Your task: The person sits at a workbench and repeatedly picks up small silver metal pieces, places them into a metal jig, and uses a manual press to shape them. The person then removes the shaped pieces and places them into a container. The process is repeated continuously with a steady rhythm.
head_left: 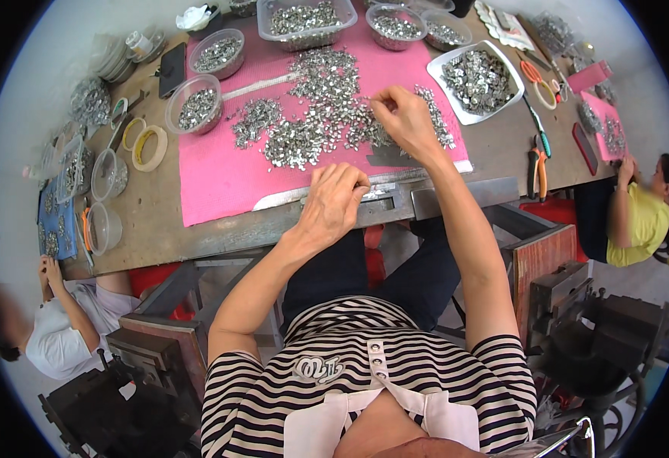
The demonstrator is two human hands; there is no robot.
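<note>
Small shiny metal pieces (300,141) lie in loose heaps across a pink mat (212,179). My left hand (331,202) rests at the mat's near edge, fingers curled and thumb against forefinger, beside a metal fixture (380,204) on the bench edge. Whatever that pinch holds is too small or hidden to name. Above the right part of the heap, my right hand (405,122) is closed, its fingertips bent together; any piece in them cannot be made out. Below it lies a dark flat metal strip (392,159).
A white dish (464,113) of metal parts stands right of the mat, with orange-handled pliers (533,172) and scissors (534,75) beyond. Clear tubs (216,126) line the back and left. Tape rolls (150,160) lie left. Co-workers sit at the left (67,336) and right (644,229).
</note>
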